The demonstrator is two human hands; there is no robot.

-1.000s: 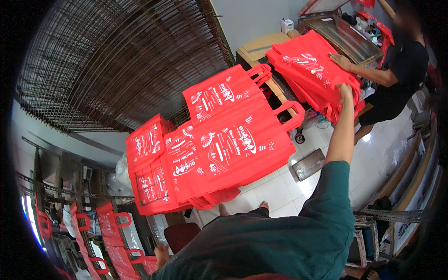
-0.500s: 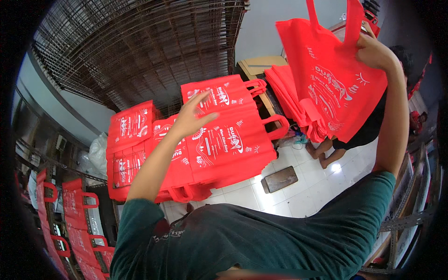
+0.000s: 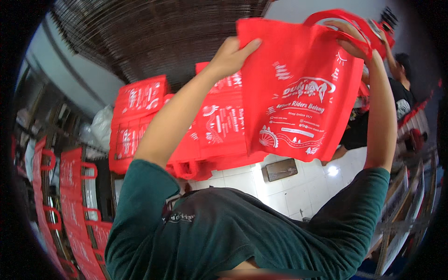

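Observation:
A red fabric tote bag (image 3: pixel 261 93) with white printing hangs upright before me, its printed face toward me. At its upper left corner my left hand (image 3: pixel 233 57) pinches the edge between thumb and fingers. My right hand (image 3: pixel 352 39) is closed on the top right of the bag, by its looped handle (image 3: pixel 343 15). Behind the bag and under my left forearm lie stacked red printed bags (image 3: pixel 205 126), partly hidden from view.
A dark wire rack (image 3: pixel 140 37) rises behind the stacks. Red bags (image 3: pixel 72 196) hang over a frame at left. A brown block (image 3: pixel 281 170) lies on the white tiled floor. At right, another person (image 3: pixel 403 93) in black reaches up toward red material.
My left hand has moved up and right from over the stacks and taken the bag's corner. The bag, in my right hand, has swung left and spread out facing me.

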